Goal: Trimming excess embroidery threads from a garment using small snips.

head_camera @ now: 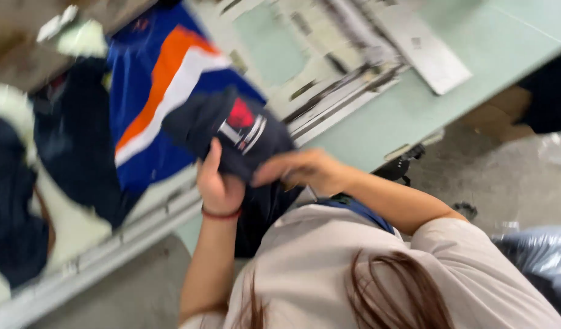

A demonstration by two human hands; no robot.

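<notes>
Both of my hands are on one dark navy garment piece (231,131) that carries a red patch and white stripes. My left hand (218,183), with a red band at the wrist, is closed on its lower edge: the thumb lies up along the front of the cloth and the fingers are folded behind it, out of sight. My right hand (301,170) comes in from the right and lies on the cloth's lower right corner, fingers bent down over it; the picture is blurred, so I cannot tell whether that hand truly pinches the fabric or only presses on it. The piece is lifted just in front of my chest, hanging over the near edge of the pale green work table (469,67), and its lower part drops into the dark gap between the table edge and my body.

To the left, touching the dark piece, lies a blue garment with orange and white bands (161,91), spread across the table's left side and over its front rail (110,253). Further left sits a heap of dark and white cloth (24,183). Metal plates and guide strips (378,55) cover the table behind the piece. Open green tabletop lies to the right of those plates, and bare grey floor (469,176) shows beyond the table's right edge.
</notes>
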